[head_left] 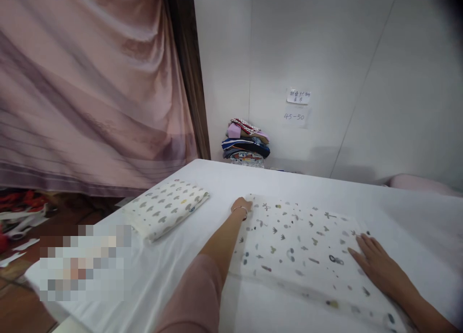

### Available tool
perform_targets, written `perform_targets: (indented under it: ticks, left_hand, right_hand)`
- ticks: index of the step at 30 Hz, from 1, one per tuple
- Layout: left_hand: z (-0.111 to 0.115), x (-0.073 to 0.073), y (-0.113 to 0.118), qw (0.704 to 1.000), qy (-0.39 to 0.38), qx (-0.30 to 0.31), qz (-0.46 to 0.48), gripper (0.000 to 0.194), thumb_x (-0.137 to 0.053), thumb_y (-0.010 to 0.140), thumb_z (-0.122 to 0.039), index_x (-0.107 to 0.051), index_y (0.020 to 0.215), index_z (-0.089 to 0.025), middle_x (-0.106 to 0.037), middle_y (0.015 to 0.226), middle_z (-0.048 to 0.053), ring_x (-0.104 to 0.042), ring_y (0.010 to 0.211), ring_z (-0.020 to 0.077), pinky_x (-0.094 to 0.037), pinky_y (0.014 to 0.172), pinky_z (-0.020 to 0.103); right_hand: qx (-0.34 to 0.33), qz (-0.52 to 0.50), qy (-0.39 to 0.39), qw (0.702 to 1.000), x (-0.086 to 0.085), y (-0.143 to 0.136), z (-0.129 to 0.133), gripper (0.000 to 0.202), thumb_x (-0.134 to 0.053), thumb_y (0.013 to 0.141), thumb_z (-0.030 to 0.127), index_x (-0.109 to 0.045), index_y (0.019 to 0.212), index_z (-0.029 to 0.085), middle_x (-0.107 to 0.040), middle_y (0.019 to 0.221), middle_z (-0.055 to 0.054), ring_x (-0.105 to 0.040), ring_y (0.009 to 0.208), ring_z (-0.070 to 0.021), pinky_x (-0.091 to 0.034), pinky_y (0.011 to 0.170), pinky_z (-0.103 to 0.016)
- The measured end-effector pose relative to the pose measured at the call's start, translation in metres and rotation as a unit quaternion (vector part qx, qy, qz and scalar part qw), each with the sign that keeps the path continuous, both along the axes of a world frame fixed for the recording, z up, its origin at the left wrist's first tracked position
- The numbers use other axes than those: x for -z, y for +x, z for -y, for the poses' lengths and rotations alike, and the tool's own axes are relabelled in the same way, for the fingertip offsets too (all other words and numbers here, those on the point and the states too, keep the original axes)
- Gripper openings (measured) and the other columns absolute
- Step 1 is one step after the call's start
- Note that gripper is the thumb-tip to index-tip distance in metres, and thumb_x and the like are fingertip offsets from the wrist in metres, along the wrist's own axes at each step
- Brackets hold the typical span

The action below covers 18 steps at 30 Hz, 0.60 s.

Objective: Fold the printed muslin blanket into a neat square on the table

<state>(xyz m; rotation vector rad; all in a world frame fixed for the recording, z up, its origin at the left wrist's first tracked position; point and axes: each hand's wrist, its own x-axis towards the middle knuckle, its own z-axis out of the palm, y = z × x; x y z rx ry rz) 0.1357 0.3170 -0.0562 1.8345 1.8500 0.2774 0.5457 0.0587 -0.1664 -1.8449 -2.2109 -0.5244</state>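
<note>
Lying flat, white motif-dotted cloth (300,241)

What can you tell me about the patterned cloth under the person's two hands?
The patterned cloth looks thin and soft, white with scattered small motifs, mostly grey and greenish, including palm-like trees and rainbow-like arches. It lies flat, roughly rectangular, on the white table, its near edge slightly sheer. The left hand is at its far left corner; the right hand rests along its right side.

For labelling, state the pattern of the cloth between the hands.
White cloth, small scattered motifs, mostly greyish; head view.
</note>
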Motion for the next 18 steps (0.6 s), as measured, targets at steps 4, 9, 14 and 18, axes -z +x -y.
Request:
perform_targets:
  ticks: [4,9,14,18]
  left_hand:
    - [0.006,0.005,0.005,0.999,0.049,0.004,-0.010,0.029,-0.045,0.080,-0.030,-0.055,0.102,-0.013,-0.060,0.105,0.016,-0.056,0.100,0.0256,-0.043,0.077,0.033]
    - [0.011,0.005,0.007,0.997,0.073,-0.002,-0.014,0.028,-0.042,0.082,-0.026,-0.052,0.105,-0.013,-0.052,0.117,0.017,-0.051,0.107,0.0242,-0.040,0.084,0.034]
    - [0.010,0.000,0.007,0.999,0.046,-0.010,0.026,0.036,-0.048,0.080,-0.036,-0.050,0.107,-0.013,-0.057,0.110,0.017,-0.054,0.103,0.0262,-0.041,0.083,0.035]
    - [0.000,-0.003,0.004,0.995,-0.004,-0.033,0.098,0.051,-0.057,0.071,-0.048,-0.052,0.106,-0.011,-0.059,0.108,0.018,-0.055,0.101,0.0276,-0.043,0.077,0.031]
  right_hand:
    - [0.018,-0.019,-0.014,1.000,-0.001,-0.001,0.001,0.039,-0.033,0.078,0.023,-0.063,0.104,0.024,-0.052,0.123,-0.009,-0.021,0.130,-0.0273,-0.021,0.106,-0.052]
    - [0.021,-0.017,-0.013,1.000,-0.005,-0.004,0.000,0.040,-0.032,0.079,0.026,-0.064,0.102,0.021,-0.052,0.121,-0.013,-0.026,0.128,-0.0296,-0.024,0.103,-0.053]
    - [0.054,-0.037,-0.021,0.998,-0.010,-0.010,0.001,0.041,-0.031,0.081,0.032,-0.063,0.103,0.021,-0.050,0.124,-0.013,-0.025,0.128,-0.0300,-0.026,0.101,-0.053]
    - [0.096,-0.055,-0.036,0.993,-0.018,-0.022,-0.001,0.046,-0.027,0.084,0.038,-0.059,0.110,0.019,-0.047,0.128,-0.011,-0.022,0.130,-0.0274,-0.027,0.102,-0.049]
